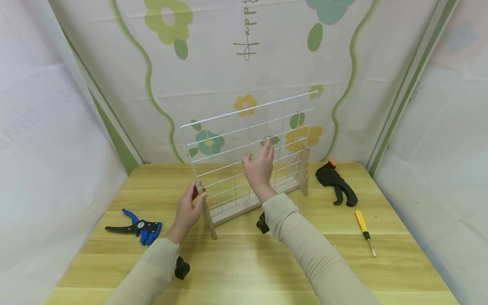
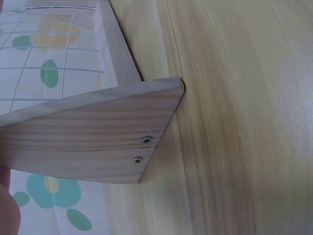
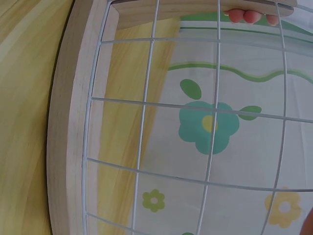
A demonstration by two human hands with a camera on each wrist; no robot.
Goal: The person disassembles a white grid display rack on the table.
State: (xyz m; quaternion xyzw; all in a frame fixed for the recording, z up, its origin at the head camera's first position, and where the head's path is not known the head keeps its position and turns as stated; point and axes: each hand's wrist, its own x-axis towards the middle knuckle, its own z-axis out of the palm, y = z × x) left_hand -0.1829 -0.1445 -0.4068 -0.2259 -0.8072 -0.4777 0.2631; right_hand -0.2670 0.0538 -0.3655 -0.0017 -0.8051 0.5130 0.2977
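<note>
A white wire grid panel point(image 1: 248, 127) stands upright in a wooden base made of a bottom bar point(image 1: 244, 208) and two end boards. My left hand point(image 1: 188, 209) grips the top of the left end board point(image 1: 209, 216), fingers behind it and thumb in front. In the left wrist view two metal screws point(image 2: 145, 140) sit in that end board's outer face. My right hand point(image 1: 260, 167) is raised in front of the grid's middle, thumb and fingers apart, overlapping the wires. The right wrist view shows left fingertips point(image 3: 252, 17) along the end board. At the far side stands the right end board point(image 1: 303, 171).
Blue-and-black wire strippers point(image 1: 141, 226) lie at the left on the wood-grain table point(image 1: 236, 271). On the right are a black tool with a trigger handle and orange tip point(image 1: 335, 182) and a yellow-handled screwdriver point(image 1: 364, 231). A flower-print cloth point(image 1: 213, 84) hangs behind.
</note>
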